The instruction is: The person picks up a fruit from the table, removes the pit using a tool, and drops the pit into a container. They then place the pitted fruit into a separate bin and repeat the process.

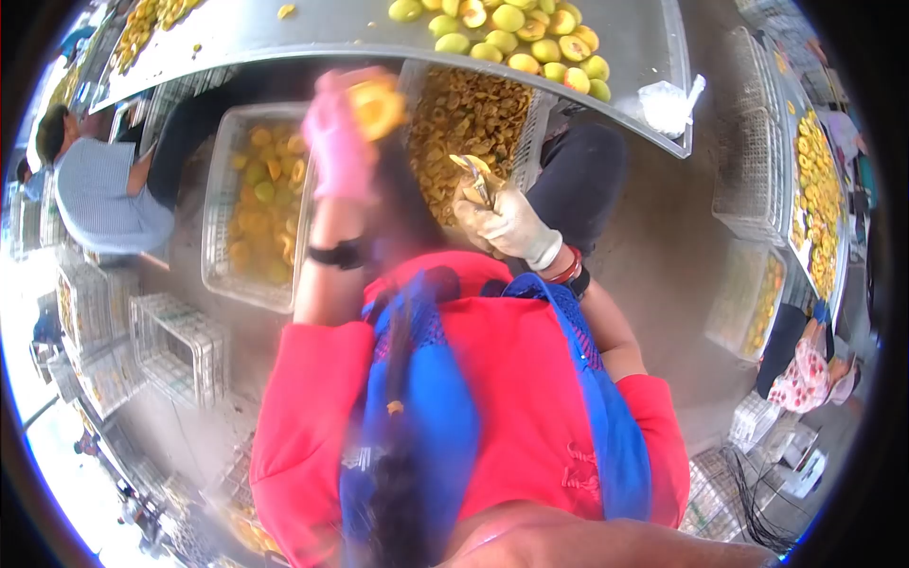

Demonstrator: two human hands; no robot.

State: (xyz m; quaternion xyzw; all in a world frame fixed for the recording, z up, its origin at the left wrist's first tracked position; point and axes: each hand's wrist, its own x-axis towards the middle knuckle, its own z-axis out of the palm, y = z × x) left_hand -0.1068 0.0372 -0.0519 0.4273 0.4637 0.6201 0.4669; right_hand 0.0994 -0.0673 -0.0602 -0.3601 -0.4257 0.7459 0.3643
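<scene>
My left hand (338,142), in a pink glove, is raised and holds a yellow-orange fruit half (376,106) below the edge of the metal table (312,28). To its right my right hand (507,222), in a white glove, grips a small metal pitting tool (476,175) whose tip points up toward the fruit. The two hands are a short way apart. Both hover over two plastic crates on the floor. My red sleeves and blue apron fill the lower part of the view.
Whole yellow-green fruits (525,38) lie heaped on the table. One crate (220,189) holds cut fruit pieces, another crate (535,123) brownish scraps. Empty crates (175,346) stack at the left. Trays of fruit halves (819,189) stand on the right. Two other people (99,194) (805,374) work nearby.
</scene>
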